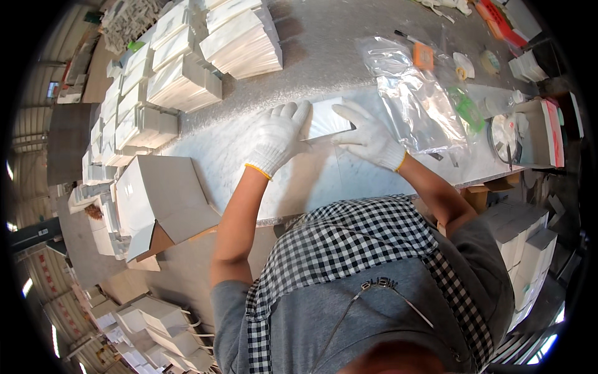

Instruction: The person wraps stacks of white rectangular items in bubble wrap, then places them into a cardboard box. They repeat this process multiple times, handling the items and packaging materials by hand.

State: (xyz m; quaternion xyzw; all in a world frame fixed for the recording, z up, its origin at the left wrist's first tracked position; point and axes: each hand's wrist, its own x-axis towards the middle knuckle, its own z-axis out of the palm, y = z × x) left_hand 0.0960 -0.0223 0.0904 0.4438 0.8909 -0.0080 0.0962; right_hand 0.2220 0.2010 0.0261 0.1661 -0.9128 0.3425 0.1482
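Observation:
A small stack of thin white marble-look tiles [325,118] lies between my hands on the pale marble-look slab [240,181]. My left hand [281,132], in a white knit glove with a yellow hem, presses against the stack's left end with its fingers together. From the other side, my right hand [372,138], gloved alike, grips the right end, its upper finger reaching over the corner. The underside of the stack is hidden.
Tall stacks of white tiles [243,47] stand at the far left, near an open cardboard box [165,196]. Clear plastic bags [417,103], an orange block [423,56], a green tape dispenser [466,109] and a white box [539,134] are on the right.

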